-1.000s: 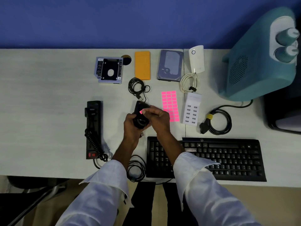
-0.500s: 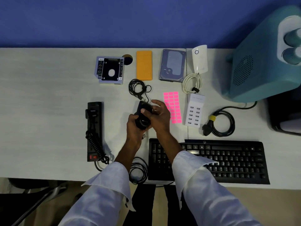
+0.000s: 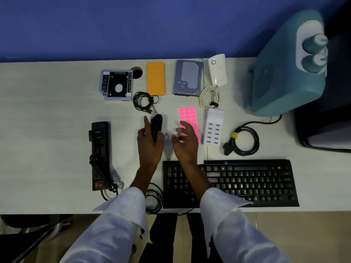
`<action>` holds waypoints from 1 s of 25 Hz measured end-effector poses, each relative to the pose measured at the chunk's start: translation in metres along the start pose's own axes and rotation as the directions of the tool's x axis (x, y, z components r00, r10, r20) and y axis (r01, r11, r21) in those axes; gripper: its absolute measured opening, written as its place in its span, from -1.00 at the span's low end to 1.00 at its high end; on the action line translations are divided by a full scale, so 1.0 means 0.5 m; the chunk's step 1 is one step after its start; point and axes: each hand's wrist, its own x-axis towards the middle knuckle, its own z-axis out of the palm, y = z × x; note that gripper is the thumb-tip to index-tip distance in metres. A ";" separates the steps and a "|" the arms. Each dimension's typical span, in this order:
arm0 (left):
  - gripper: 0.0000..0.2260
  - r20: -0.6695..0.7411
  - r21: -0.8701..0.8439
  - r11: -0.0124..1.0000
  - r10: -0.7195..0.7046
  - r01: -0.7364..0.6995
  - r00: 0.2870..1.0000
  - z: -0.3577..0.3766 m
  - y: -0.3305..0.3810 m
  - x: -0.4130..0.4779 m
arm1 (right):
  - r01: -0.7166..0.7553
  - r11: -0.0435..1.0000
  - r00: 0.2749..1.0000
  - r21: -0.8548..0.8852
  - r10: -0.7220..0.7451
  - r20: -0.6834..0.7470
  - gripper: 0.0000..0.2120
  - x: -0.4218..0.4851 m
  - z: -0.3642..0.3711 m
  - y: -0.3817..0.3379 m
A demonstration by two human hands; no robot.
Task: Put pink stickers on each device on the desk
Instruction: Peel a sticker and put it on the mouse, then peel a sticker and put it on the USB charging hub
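My left hand (image 3: 150, 143) holds a small black corded device (image 3: 156, 124) at the middle of the desk, turned on its edge, with the fingers wrapped round it and the forefinger stretched along its left side. My right hand (image 3: 185, 141) hovers with spread, relaxed fingers and holds nothing. It covers the near end of the pink sticker sheet (image 3: 188, 115). No sticker shows on the black device from this angle.
Along the back lie a drive caddy (image 3: 116, 85), an orange case (image 3: 155, 78), a hard drive (image 3: 188, 77) and a white plug-in unit (image 3: 217, 70). A white USB hub (image 3: 213, 127), a black keyboard (image 3: 247, 182), a power strip (image 3: 99, 154), coiled cables (image 3: 245, 141) and a teal machine (image 3: 284, 73) surround my hands.
My right hand has let go of the black device and moved right over the sticker sheet. My left hand has turned the device on its edge and pushed it forward.
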 end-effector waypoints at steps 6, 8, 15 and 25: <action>-0.27 -0.081 0.384 0.911 0.194 -0.149 0.978 0.041 0.002 -0.029 | 0.070 0.966 0.989 -0.248 -0.099 -0.107 -0.62 -0.040 -0.103 0.043; -0.23 -0.064 0.449 0.883 0.183 -0.136 0.981 0.048 -0.001 -0.027 | 0.062 0.948 0.991 -0.313 -0.095 -0.094 -0.63 -0.046 -0.123 0.048; -0.44 -0.062 0.440 0.861 0.314 -0.256 0.947 0.066 0.030 -0.100 | 0.088 0.834 0.980 -0.545 -0.172 -0.105 -0.71 -0.060 -0.151 0.066; -0.74 -0.015 0.051 0.986 -0.161 0.162 0.987 0.113 0.079 -0.100 | 0.133 0.878 0.988 -0.459 -0.152 -0.004 -0.59 -0.063 -0.140 0.072</action>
